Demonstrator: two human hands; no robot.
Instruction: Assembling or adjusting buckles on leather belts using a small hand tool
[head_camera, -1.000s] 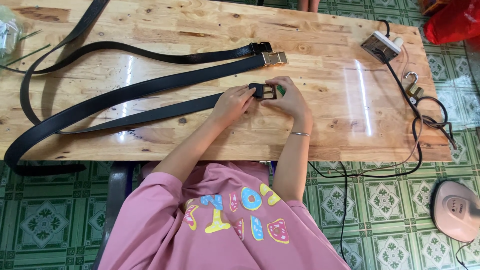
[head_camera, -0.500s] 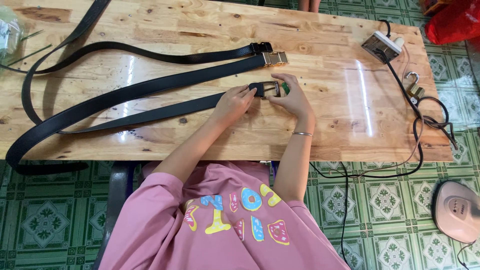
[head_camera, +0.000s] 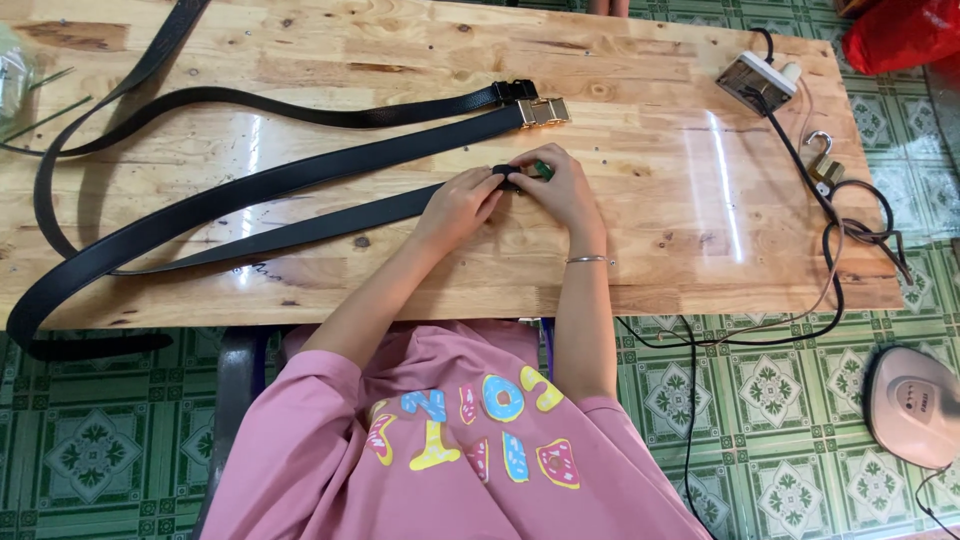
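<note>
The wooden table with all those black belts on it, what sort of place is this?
Probably a small home workshop for assembling belts. Several black belts lie across a wooden table, both hands work at one belt's end, a power strip with trailing cables sits at the far corner, and the floor is green patterned tile.

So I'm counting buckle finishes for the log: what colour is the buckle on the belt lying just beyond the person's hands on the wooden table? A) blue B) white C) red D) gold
D: the buckle at the end of the black belt, just past the left hand and right hand, shines gold against the wooden table.
</note>
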